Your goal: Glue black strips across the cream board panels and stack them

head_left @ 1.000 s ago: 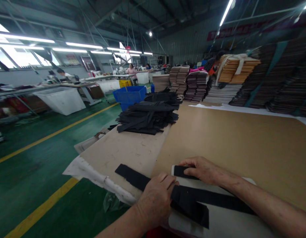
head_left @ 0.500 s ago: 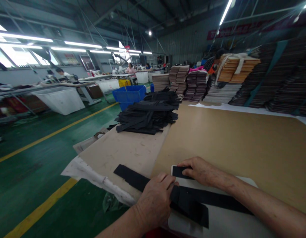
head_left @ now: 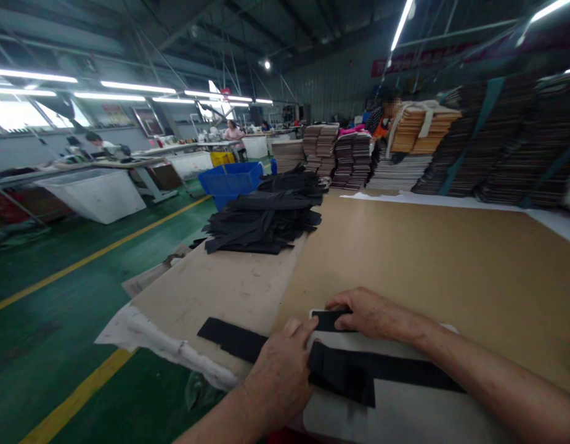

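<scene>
Strips (head_left: 329,320), black, under left hand (head_left: 283,365) and right hand (head_left: 368,313)

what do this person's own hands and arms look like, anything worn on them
The bare left hand and bare right hand wear no gloves. The uncovered left forearm and uncovered right forearm taper toward the wrists; no sleeve, watch, bracelet or ring shows on the parts in view.

black strip (head_left: 407,369) | long, narrow, flat | lying across pale board (head_left: 418,407)
</scene>
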### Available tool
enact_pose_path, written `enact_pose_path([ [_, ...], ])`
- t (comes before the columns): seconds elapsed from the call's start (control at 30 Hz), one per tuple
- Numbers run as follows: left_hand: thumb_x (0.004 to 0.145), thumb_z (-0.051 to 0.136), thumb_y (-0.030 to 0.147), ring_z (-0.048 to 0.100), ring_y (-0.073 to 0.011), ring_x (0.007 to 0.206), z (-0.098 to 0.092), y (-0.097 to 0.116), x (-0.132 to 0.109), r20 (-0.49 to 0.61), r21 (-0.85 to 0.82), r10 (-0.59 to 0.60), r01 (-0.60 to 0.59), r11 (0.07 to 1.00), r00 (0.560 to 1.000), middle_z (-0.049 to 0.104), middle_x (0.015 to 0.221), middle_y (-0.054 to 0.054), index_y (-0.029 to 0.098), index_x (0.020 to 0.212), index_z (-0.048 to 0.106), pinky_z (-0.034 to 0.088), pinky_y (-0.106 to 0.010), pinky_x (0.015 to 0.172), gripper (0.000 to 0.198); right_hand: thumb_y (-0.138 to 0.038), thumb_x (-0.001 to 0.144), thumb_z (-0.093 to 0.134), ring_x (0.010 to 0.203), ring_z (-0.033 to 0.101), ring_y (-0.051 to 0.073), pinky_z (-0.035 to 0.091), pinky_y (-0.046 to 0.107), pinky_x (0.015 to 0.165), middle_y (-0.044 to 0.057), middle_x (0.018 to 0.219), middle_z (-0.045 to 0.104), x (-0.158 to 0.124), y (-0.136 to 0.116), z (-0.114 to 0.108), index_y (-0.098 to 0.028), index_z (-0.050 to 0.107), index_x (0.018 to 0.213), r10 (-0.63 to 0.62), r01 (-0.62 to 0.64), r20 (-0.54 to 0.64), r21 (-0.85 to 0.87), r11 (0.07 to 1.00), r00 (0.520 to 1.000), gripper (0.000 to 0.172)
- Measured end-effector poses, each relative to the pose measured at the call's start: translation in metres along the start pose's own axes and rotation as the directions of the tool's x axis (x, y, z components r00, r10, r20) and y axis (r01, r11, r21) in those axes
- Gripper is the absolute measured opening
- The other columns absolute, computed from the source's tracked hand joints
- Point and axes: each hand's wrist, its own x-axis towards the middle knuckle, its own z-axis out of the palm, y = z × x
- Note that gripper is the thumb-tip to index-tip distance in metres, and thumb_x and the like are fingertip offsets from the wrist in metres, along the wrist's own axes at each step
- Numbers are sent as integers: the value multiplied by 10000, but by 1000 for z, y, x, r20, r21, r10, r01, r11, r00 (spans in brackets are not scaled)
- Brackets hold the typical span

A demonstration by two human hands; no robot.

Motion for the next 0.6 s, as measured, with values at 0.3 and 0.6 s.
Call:
enact_pose_path([
  [0.3, 852, 548, 120, 537, -222, 968, 10, -6, 0, -175, -12, 9, -11, 1000, 985, 608, 1249, -91, 185, 962, 651, 499, -352, 852, 164, -241, 754, 600, 847, 609, 171, 440, 256, 737, 8, 904, 680, -122, 91, -50, -209, 673, 946, 264, -255, -13, 220, 942, 964, 208],
  [0.6, 830, 516, 124, 574, -236, 1018, 18, -15, -3, -153, 66, 40, -30, 997, 987, 611, 1268, -86, 197, 1057, 656, 526, -371, 882, 277, -381, 746, 574, 549, 433, 104, 326, 231, 486, -40, 656, 482, -140, 113, 4, -217, 536, 869, 547, -331, -258, 572, 751, 796, 208],
])
